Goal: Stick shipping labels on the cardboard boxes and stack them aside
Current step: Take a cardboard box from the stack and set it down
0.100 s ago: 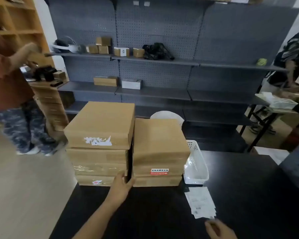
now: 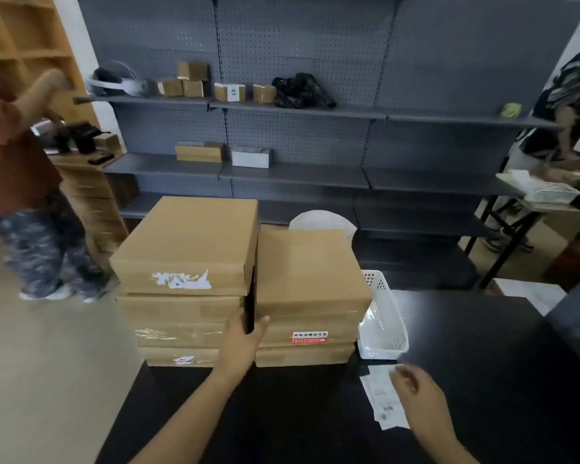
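Two stacks of flat cardboard boxes stand side by side at the far edge of the black table (image 2: 466, 363). The left stack (image 2: 185, 249) is taller, and its top box carries a torn white label remnant. The right stack (image 2: 308, 272) has a red sticker on a lower box. My left hand (image 2: 245, 343) reaches into the gap between the stacks, thumb against the right stack and fingers against the left one. My right hand (image 2: 416, 393) hovers over a pile of white shipping labels (image 2: 382, 400) on the table, fingers loosely bent; whether it touches them is unclear.
A white plastic basket (image 2: 382, 323) sits just right of the right stack. Grey shelving (image 2: 298, 175) with small boxes runs behind. One person stands at the left by a wooden cabinet (image 2: 91, 202). Another person leans over a table (image 2: 533, 195) at the right.
My left hand has risen slightly, higher into the gap between the stacks. My right hand has moved up and forward over the labels.
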